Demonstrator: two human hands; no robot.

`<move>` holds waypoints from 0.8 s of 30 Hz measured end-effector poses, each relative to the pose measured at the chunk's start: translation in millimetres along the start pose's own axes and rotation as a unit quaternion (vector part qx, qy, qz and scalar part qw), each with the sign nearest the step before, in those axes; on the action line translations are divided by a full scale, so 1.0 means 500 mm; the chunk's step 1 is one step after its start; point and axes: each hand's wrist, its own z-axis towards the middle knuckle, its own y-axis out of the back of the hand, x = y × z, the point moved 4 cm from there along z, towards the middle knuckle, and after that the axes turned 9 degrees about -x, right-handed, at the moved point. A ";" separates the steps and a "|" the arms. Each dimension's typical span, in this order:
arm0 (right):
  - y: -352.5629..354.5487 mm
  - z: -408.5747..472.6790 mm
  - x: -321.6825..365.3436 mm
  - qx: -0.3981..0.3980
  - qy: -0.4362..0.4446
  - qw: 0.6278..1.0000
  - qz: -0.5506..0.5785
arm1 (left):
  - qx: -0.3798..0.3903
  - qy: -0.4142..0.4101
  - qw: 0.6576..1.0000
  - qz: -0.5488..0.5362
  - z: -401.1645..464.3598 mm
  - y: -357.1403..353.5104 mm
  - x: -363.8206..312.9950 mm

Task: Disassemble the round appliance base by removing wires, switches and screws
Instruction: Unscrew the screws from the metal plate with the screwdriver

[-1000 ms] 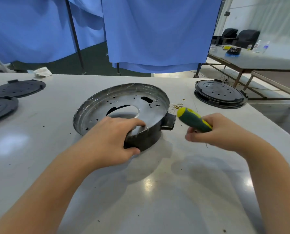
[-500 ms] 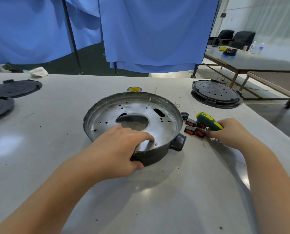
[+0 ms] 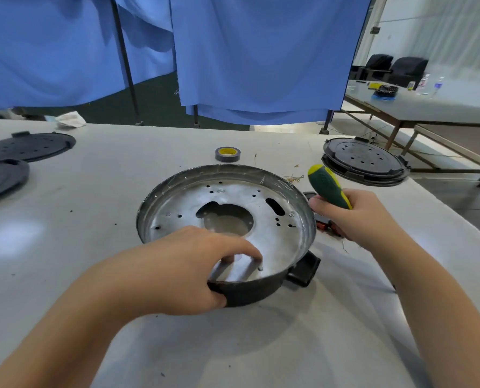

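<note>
Bright, even overhead light — soft glare patches on the white table [image 3: 65, 247], faint shadows, wide-angle bending at edges.

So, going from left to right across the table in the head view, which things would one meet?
Two black discs at the left edge → left hand gripping the near rim → round appliance base → right hand holding the screwdriver → black round plate.

Left hand [image 3: 177, 271] gripping round metal base [image 3: 283, 242] rim, right hand [image 3: 353, 217] holding green-yellow screwdriver [image 3: 328, 187], white table [image 3: 107, 191]
</note>
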 end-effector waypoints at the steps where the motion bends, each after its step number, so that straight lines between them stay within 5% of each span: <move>1: -0.003 -0.001 0.000 0.007 -0.009 1.000 0.000 | 0.017 -0.001 1.000 0.002 -0.005 0.003 0.001; 6: -0.022 -0.002 -0.002 0.039 -0.056 0.998 0.000 | 0.072 0.026 0.996 -0.046 -0.021 0.027 0.002; 12: -0.042 -0.013 0.013 0.058 -0.042 0.997 0.017 | 0.007 0.064 0.990 -0.125 -0.011 0.044 -0.005; 24: -0.040 -0.038 0.043 0.046 0.001 0.999 0.009 | -0.030 0.082 0.993 -0.083 -0.010 0.040 0.011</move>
